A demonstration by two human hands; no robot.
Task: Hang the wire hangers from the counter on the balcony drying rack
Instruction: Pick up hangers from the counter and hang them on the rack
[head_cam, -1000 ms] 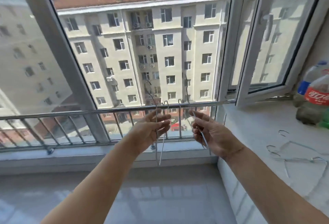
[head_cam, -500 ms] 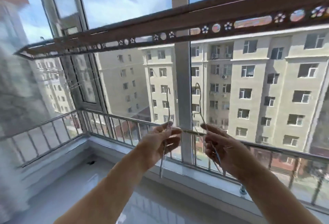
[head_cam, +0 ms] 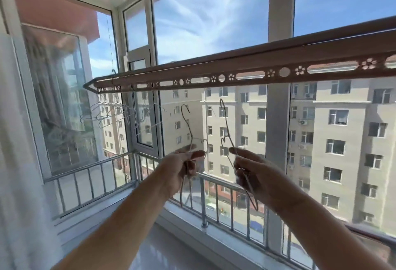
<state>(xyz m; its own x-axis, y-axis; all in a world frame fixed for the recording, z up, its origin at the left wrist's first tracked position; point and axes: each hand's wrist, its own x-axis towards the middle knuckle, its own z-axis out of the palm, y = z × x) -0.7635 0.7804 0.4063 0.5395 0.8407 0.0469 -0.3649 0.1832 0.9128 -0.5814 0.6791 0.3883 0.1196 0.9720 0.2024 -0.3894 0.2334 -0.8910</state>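
Head: thin wire hangers (head_cam: pixel 225 119) in hands (head_cam: pixel 180 171)

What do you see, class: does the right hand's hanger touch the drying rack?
Apart. The head view shows the right hand holding its hanger below the drying rack, with building visible between.

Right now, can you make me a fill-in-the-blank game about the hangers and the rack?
The left hand and the right hand each grip a wire ____.
The right hand's hook sits ____ the drying rack, not on it yet.
Another bunch already dangles from the rack's ____ end.
Missing words: hanger, below, left.
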